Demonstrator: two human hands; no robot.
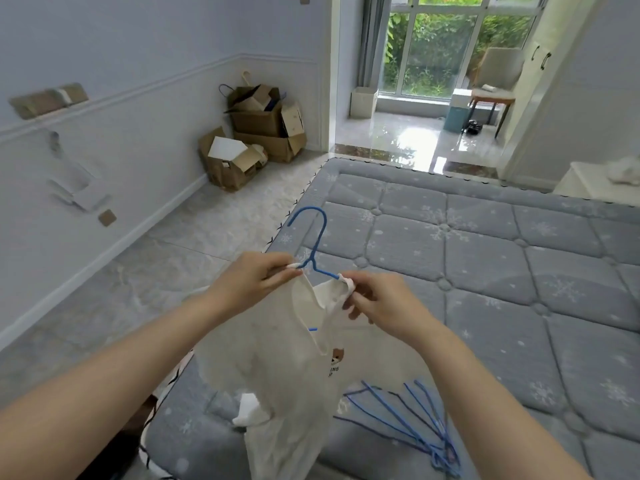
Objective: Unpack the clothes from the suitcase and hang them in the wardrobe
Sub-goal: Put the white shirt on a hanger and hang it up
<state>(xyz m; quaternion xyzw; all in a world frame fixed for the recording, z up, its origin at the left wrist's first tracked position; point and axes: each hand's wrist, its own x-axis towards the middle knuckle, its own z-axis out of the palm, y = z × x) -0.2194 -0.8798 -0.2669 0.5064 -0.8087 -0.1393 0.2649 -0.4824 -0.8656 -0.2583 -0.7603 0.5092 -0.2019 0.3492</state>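
Observation:
A white garment with a small bear print hangs from a blue wire hanger above the near corner of the bed. My left hand pinches the garment's left shoulder strap at the hanger's arm. On the other arm of the hanger, my right hand pinches the right strap. The hanger's hook points up and away from me. Several spare blue and dark hangers lie on the mattress below my right forearm. The suitcase is not in view.
A quilted grey-blue mattress fills the right half. Open cardboard boxes are stacked against the far wall on the tiled floor. A white wardrobe door with handles stands at the right, beyond a doorway with a chair.

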